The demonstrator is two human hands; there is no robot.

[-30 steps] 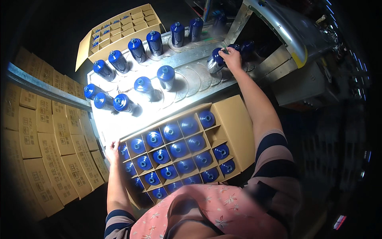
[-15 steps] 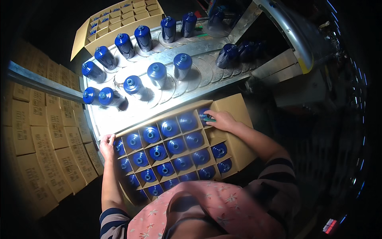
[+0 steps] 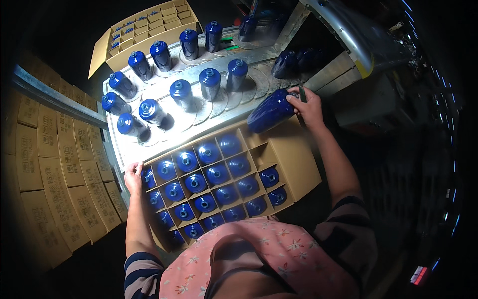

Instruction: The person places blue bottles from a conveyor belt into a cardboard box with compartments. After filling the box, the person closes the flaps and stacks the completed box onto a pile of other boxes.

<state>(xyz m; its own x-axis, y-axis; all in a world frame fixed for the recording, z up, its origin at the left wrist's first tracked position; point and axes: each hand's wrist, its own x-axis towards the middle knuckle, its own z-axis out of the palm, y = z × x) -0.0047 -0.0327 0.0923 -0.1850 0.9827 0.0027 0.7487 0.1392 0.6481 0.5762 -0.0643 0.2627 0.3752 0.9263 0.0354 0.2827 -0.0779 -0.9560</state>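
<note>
My right hand [image 3: 309, 107] grips a dark blue glass bottle [image 3: 269, 113] by its neck end. The bottle is tilted, its base toward the far right corner of an open carton [image 3: 297, 167]. A thin dark green thing [image 3: 302, 93] shows at the same hand; its kind I cannot tell. At the carton's far left corner my left hand [image 3: 133, 178] is closed over the cardboard edge. Cardboard dividers split the carton into compartments, most holding an upright blue bottle [image 3: 186, 161]. Two compartments at its far right hold no bottle.
Beyond the carton runs a metal conveyor [image 3: 259, 91] with several upright blue bottles [image 3: 180, 94] in two lines. Another divided carton [image 3: 119, 61] stands behind it. Stacked closed cartons [image 3: 52, 174] fill the left side, beside a metal rail [image 3: 59, 94]. A metal machine housing [image 3: 343, 30] rises at right.
My right hand has lifted the bottle out of the far right compartment, up and to the right. The conveyor's back line has shifted left, its front line right. My left hand stays on the carton.
</note>
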